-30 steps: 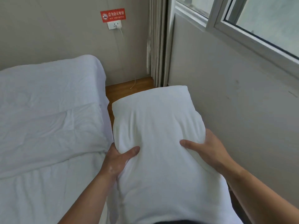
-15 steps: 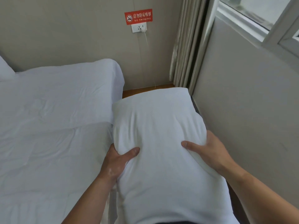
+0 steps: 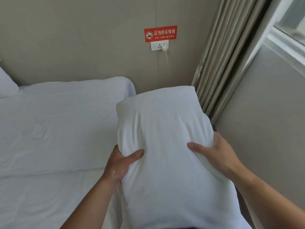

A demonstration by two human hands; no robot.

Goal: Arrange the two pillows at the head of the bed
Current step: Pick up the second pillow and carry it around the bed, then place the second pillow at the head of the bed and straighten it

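I hold a white pillow (image 3: 165, 129) lengthwise in front of me, beside the bed's right edge. My left hand (image 3: 120, 164) grips its left side with the thumb pressed on top. My right hand (image 3: 216, 154) grips its right side the same way. The bed (image 3: 57, 129), covered in white sheets, fills the left of the view, its head against the beige wall. A corner of a second white pillow (image 3: 6, 85) shows at the far left edge by the wall.
A red no-smoking sign (image 3: 160, 33) and a wall socket (image 3: 159, 45) with a plugged-in charger hang above the bed's head. Beige curtains (image 3: 222, 63) hang in the corner. A wall with a window (image 3: 288, 27) runs close along my right.
The pillow has come forward and up in both hands toward the head wall. The view has swung left and up, bringing the second pillow's corner into sight.
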